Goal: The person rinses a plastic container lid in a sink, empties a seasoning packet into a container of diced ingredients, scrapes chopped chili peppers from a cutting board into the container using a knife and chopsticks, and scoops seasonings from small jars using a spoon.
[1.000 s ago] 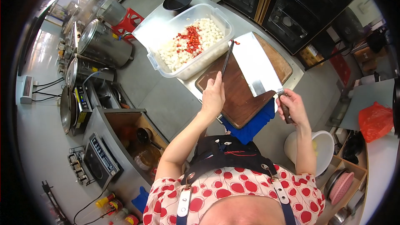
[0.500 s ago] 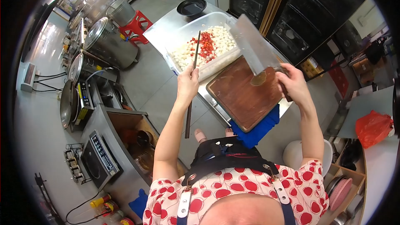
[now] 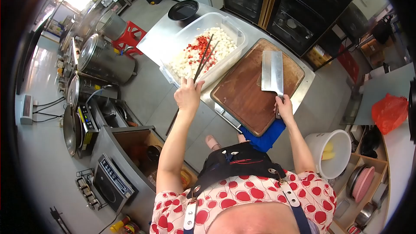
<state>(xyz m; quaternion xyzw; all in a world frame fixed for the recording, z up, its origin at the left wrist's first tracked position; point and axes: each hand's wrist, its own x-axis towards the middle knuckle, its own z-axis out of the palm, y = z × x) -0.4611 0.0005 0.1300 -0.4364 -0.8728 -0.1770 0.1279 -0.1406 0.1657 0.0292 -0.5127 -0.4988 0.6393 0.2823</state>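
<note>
My left hand (image 3: pixel 188 97) is closed around a pair of long dark chopsticks (image 3: pixel 202 65), whose tips reach over a clear plastic tub (image 3: pixel 215 73). White diced pieces (image 3: pixel 222 43) fill the tub's bottom, with chopped red pieces (image 3: pixel 200 45) heaped in the middle. My right hand (image 3: pixel 284 108) grips the handle of a cleaver (image 3: pixel 272 71). Its broad blade lies over the right part of a brown wooden cutting board (image 3: pixel 238 89); whether it touches the wood I cannot tell.
A black bowl (image 3: pixel 183 11) stands behind the tub on the steel table (image 3: pixel 155 39). A blue cloth (image 3: pixel 268 138) hangs below the board. To the right is a white bucket (image 3: pixel 323 156). Large pots (image 3: pixel 102 58) and a red stool (image 3: pixel 129 37) stand at the left.
The cleaver has swung from beside the tub's right edge down over the board, its blade now pointing away from me. The chopstick tips have spread apart. The view has shifted slightly.
</note>
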